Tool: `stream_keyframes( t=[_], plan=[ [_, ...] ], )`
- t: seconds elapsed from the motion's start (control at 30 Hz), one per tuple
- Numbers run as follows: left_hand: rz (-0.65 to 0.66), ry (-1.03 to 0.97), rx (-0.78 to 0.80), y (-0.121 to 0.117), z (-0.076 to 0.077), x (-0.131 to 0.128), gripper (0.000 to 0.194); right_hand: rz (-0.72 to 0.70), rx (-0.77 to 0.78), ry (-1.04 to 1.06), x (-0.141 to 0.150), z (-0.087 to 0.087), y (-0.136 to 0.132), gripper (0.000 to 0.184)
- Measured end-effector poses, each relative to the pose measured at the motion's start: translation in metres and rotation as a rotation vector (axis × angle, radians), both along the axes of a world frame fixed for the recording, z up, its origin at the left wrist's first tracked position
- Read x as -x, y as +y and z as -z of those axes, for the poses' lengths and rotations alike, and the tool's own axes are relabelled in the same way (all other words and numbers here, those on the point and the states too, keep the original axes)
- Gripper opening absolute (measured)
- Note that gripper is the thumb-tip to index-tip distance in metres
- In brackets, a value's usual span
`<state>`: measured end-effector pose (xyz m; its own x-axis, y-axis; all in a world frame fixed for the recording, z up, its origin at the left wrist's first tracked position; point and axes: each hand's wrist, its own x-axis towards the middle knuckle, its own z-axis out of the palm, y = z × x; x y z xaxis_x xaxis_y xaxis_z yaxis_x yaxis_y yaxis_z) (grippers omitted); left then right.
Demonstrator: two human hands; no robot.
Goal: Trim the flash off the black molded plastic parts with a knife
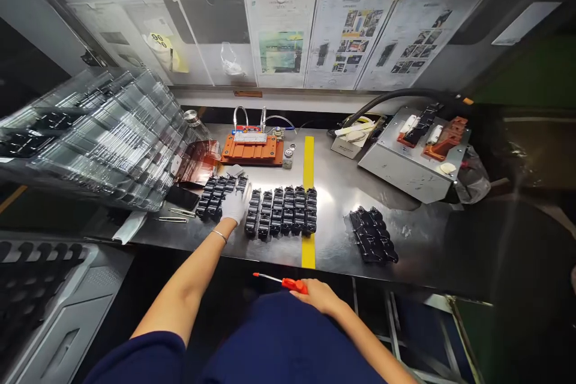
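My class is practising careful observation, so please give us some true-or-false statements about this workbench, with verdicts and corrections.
1. The right hand grips a red-handled tool. True.
2. The left hand is bare. False: it wears a white glove.
3. A yellow stripe runs across the bench. True.
4. The grey metal box stands left of the stripe in the picture. False: it stands to the right.
5. Clear plastic trays are piled at the picture's left. True.

the left hand (233, 206) partly hides the black pieces (211, 198), while the grey crate (85, 307) is cut off at left.
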<state>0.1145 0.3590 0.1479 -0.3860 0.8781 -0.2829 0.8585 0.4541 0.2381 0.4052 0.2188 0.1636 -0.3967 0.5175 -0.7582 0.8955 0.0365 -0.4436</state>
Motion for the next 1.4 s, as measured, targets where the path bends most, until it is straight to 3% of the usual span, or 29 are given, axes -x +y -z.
stream_keyframes(
  t=[0.17, 0.37, 0.47, 0.6, 0.7, 0.8, 0.87, 0.97, 1.07, 1.13, 1.27, 1.4],
  plan=[
    [-0.013, -0.052, 0.087, -0.05, 0.012, 0.004, 0.028, 0.043, -0.045, 0.032, 0.019, 0.003, -0.006, 0.046],
    [-0.188, -0.224, 0.12, -0.127, 0.036, 0.029, 0.059, 0.023, -0.19, -0.087, 0.085, -0.002, -0.03, 0.043],
    [-0.212, -0.396, 0.116, -0.167, 0.044, 0.058, 0.048, 0.019, -0.227, -0.168, 0.116, -0.006, -0.042, 0.045],
    [-0.333, -0.678, 0.115, -0.224, 0.048, 0.109, 0.031, -0.019, -0.235, -0.195, 0.135, -0.01, -0.051, 0.046],
    [-0.472, -0.921, 0.092, -0.265, 0.051, 0.147, 0.024, -0.108, -0.166, -0.062, 0.146, -0.016, -0.054, 0.043],
    [-0.632, -1.085, 0.062, -0.297, 0.056, 0.182, 0.03, -0.222, -0.035, 0.074, 0.17, -0.021, -0.057, 0.047],
    [-0.728, -1.152, 0.048, -0.314, 0.059, 0.204, 0.036, -0.24, -0.037, 0.059, 0.192, -0.024, -0.061, 0.052],
    [-0.819, -1.229, 0.028, -0.337, 0.059, 0.231, 0.044, -0.232, -0.161, 0.019, 0.224, -0.027, -0.069, 0.056],
    [-0.857, -1.287, 0.009, -0.358, 0.056, 0.25, 0.048, -0.38, -0.101, 0.078, 0.248, -0.029, -0.077, 0.058],
    [-0.854, -1.304, 0.001, -0.369, 0.052, 0.257, 0.046, -0.422, -0.091, 0.079, 0.258, -0.031, -0.079, 0.059],
    [-0.795, -1.262, -0.077, -0.381, 0.047, 0.259, 0.045, -0.354, -0.216, 0.011, 0.27, -0.033, -0.077, 0.054],
    [-0.734, -1.091, -0.231, -0.384, 0.046, 0.257, 0.049, -0.412, -0.116, 0.069, 0.273, -0.032, -0.074, 0.054]
  ],
)
